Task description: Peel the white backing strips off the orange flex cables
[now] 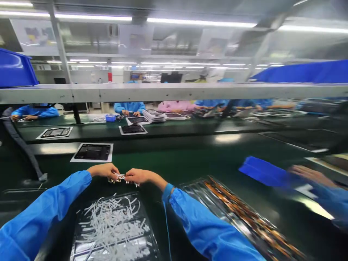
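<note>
My left hand (105, 169) and my right hand (138, 175) are close together over the dark green bench, fingers pinched. Between them they hold a small flex strip (120, 176) with white and gold-coloured bits; its exact kind is too small to make out. Below my hands lies a clear plastic tray (155, 243) with a heap of thin white strips (111, 224). To the right of my right forearm, a second clear tray (194, 187) carries orange-brown and black flex cables (239, 206). A blue band with a cord (168, 232) circles my right wrist.
A co-worker's blurred hand (312, 174) is at the right, beside a blue sheet-like item (263, 171). Dark panels on white sheets, such as the tablet-like one (94, 152), lie beyond my hands. A grey shelf beam (168, 92) crosses above, holding blue bins (16, 69).
</note>
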A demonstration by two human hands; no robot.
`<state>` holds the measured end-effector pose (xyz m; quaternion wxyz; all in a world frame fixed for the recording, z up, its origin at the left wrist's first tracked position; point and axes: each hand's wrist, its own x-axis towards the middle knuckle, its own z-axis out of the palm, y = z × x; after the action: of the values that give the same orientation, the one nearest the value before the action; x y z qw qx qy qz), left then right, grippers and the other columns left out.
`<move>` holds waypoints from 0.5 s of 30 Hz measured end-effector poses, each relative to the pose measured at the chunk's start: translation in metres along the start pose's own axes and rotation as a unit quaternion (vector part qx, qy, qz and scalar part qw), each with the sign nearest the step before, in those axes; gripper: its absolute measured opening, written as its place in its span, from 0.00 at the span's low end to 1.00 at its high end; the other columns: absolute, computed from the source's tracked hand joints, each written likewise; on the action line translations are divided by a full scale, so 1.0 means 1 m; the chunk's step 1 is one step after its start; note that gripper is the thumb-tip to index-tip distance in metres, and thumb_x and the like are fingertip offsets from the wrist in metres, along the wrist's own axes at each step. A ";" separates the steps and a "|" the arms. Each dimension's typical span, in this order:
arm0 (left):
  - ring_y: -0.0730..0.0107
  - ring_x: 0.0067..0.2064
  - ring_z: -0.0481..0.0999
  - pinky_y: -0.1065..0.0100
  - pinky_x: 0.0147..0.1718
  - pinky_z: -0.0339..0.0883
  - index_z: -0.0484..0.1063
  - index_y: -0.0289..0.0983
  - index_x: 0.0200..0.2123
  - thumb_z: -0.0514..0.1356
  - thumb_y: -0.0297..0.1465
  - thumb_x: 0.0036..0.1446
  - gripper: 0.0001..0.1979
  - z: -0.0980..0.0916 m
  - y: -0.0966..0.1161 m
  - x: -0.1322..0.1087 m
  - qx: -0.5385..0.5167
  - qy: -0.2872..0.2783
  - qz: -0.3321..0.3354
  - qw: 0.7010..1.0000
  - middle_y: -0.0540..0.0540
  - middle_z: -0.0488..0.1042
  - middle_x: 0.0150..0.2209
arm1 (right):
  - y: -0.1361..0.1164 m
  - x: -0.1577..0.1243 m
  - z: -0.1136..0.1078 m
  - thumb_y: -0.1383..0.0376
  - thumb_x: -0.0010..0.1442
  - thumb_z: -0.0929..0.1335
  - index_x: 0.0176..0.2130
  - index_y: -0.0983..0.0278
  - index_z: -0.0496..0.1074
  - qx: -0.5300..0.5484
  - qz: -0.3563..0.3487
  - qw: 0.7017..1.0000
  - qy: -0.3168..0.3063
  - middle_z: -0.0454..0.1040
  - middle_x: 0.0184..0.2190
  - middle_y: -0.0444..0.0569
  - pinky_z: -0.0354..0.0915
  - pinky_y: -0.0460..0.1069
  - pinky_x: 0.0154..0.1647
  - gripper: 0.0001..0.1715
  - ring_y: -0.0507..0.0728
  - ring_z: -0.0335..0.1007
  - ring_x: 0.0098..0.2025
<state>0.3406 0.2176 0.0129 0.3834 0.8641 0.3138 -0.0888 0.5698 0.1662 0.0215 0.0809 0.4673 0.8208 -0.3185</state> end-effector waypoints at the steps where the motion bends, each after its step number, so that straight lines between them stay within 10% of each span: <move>1: 0.59 0.47 0.79 0.55 0.45 0.77 0.72 0.35 0.54 0.62 0.34 0.68 0.15 0.004 -0.009 -0.005 -0.011 -0.001 -0.022 1.000 0.41 0.76 0.52 | -0.005 0.012 0.000 0.59 0.69 0.70 0.56 0.65 0.71 -0.003 0.000 1.000 -0.010 0.75 0.53 0.52 0.75 0.59 0.47 0.18 0.61 0.76 0.48; 8: 0.59 0.44 0.80 0.57 0.43 0.77 0.75 0.33 0.49 0.63 0.36 0.67 0.14 -0.003 -0.016 -0.027 -0.043 0.048 -0.082 0.995 0.43 0.77 0.47 | 0.012 0.015 -0.012 0.60 0.70 0.70 0.57 0.64 0.71 -0.035 0.073 0.993 0.086 0.74 0.54 0.53 0.74 0.59 0.49 0.19 0.61 0.76 0.49; 12: 0.58 0.47 0.78 0.66 0.43 0.70 0.79 0.34 0.41 0.60 0.39 0.67 0.14 0.010 0.038 -0.041 -0.044 0.162 0.004 0.986 0.41 0.80 0.42 | 0.028 -0.064 0.019 0.60 0.70 0.70 0.57 0.64 0.70 -0.072 0.142 0.966 0.206 0.73 0.55 0.53 0.74 0.60 0.50 0.19 0.61 0.75 0.51; 15: 0.63 0.40 0.81 0.67 0.38 0.71 0.80 0.40 0.37 0.49 0.43 0.73 0.23 0.069 0.086 -0.050 -0.088 0.160 0.089 0.979 0.46 0.82 0.37 | 0.035 -0.138 0.066 0.60 0.70 0.69 0.54 0.63 0.72 -0.097 0.208 0.939 0.256 0.75 0.53 0.52 0.74 0.58 0.48 0.16 0.59 0.76 0.48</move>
<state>0.3598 0.0998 0.0372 0.4096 0.8544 0.2990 0.1131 0.6633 0.0409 0.0138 -0.0227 0.6833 0.7250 -0.0830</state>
